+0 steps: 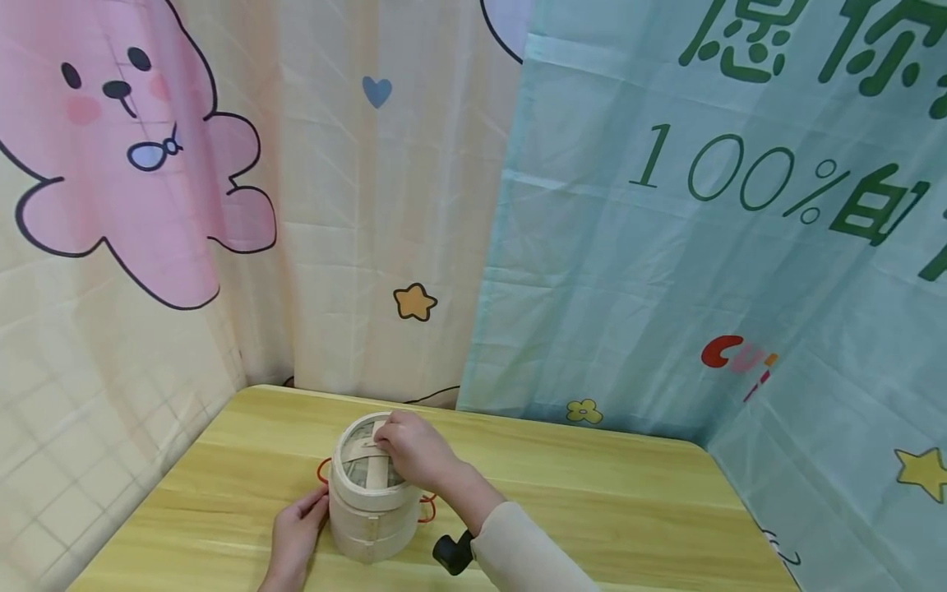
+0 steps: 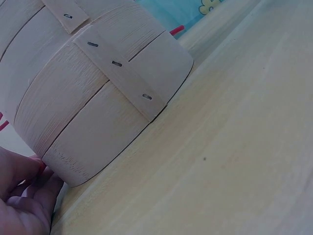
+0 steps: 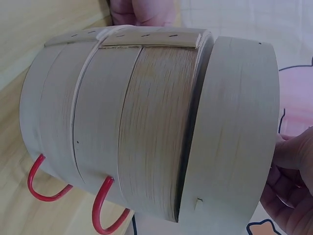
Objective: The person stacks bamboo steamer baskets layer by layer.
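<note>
A round two-tier bamboo steamer (image 1: 355, 526) stands on the table, with a woven lid (image 3: 234, 122) on top. My right hand (image 1: 418, 448) grips the crossed strap (image 1: 377, 473) on the lid. In the right wrist view, a narrow dark gap shows between lid and upper tier. Low at the steamer's left side, my left hand (image 1: 296, 530) pinches a red loop handle (image 2: 42, 167), mostly covered by the fingers in the left wrist view. Red loops (image 3: 100, 205) also stick out from the opposite side of both tiers.
The yellow wood-grain table (image 1: 592, 510) stretches away to the right of the steamer. Behind it hang printed curtains (image 1: 385, 205). A black wrist-worn device (image 1: 453, 553) sits by my right sleeve (image 1: 528, 555).
</note>
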`<act>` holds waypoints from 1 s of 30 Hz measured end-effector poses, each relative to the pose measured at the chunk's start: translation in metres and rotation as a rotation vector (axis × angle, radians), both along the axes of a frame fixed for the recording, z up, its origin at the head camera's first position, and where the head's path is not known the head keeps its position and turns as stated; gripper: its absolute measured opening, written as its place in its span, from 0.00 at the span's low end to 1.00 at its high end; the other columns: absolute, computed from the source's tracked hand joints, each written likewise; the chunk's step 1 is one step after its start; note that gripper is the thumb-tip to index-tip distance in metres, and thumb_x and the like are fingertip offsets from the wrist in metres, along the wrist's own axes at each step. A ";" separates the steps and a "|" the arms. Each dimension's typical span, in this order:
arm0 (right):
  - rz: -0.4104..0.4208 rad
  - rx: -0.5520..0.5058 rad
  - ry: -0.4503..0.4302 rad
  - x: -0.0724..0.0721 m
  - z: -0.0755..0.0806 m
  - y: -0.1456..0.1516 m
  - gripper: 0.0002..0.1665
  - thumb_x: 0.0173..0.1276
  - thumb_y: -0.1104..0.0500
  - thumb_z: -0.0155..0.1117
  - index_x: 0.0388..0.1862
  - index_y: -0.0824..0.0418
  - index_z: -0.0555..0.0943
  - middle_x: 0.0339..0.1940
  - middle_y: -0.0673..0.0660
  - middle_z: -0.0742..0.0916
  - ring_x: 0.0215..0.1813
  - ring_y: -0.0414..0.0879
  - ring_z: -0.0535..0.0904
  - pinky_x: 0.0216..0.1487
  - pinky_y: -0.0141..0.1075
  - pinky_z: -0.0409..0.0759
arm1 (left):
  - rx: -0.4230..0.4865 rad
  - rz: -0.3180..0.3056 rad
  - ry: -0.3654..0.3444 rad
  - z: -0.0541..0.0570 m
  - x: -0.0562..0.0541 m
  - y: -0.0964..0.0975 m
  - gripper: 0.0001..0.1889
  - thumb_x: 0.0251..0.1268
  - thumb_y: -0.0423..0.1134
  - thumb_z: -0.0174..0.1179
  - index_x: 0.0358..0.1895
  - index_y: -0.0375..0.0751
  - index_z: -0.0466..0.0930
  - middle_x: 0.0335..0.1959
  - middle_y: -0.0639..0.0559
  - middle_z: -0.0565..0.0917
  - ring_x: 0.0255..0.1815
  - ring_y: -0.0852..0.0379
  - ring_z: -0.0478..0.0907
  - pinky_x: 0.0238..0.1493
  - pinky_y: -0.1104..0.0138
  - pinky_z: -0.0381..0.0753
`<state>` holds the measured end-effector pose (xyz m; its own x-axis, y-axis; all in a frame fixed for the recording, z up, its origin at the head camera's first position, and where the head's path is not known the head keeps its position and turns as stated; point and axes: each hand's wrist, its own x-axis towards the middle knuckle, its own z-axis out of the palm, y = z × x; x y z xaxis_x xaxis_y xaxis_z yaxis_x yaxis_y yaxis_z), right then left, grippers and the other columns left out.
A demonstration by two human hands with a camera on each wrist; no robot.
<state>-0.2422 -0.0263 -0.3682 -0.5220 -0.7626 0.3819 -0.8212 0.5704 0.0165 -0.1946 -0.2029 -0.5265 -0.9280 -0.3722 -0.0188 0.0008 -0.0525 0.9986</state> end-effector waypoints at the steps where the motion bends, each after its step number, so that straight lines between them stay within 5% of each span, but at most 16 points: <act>1: -0.003 0.000 -0.004 0.000 0.000 0.000 0.06 0.63 0.65 0.62 0.34 0.57 0.85 0.29 0.48 0.80 0.32 0.37 0.73 0.35 0.18 0.72 | 0.000 0.001 0.002 0.000 0.000 0.000 0.19 0.65 0.27 0.52 0.56 0.18 0.66 0.53 0.32 0.73 0.40 0.78 0.71 0.43 0.82 0.75; 17: -0.032 -0.005 -0.082 0.000 -0.001 -0.007 0.06 0.63 0.64 0.62 0.36 0.58 0.85 0.30 0.48 0.81 0.33 0.35 0.74 0.36 0.17 0.74 | 0.013 -0.005 -0.010 0.002 -0.002 -0.001 0.19 0.65 0.27 0.51 0.56 0.18 0.66 0.52 0.36 0.74 0.37 0.81 0.69 0.42 0.82 0.75; 30: -0.036 -0.002 -0.030 -0.002 -0.010 -0.007 0.07 0.62 0.64 0.63 0.36 0.56 0.85 0.32 0.47 0.81 0.36 0.36 0.75 0.41 0.19 0.74 | 0.027 0.001 -0.014 0.000 -0.003 0.000 0.19 0.65 0.26 0.50 0.56 0.18 0.65 0.52 0.36 0.73 0.37 0.81 0.70 0.43 0.82 0.75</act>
<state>-0.2446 -0.0333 -0.3779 -0.5603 -0.7422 0.3676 -0.8002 0.5996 -0.0090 -0.1975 -0.2033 -0.5265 -0.9272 -0.3722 -0.0421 -0.0134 -0.0792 0.9968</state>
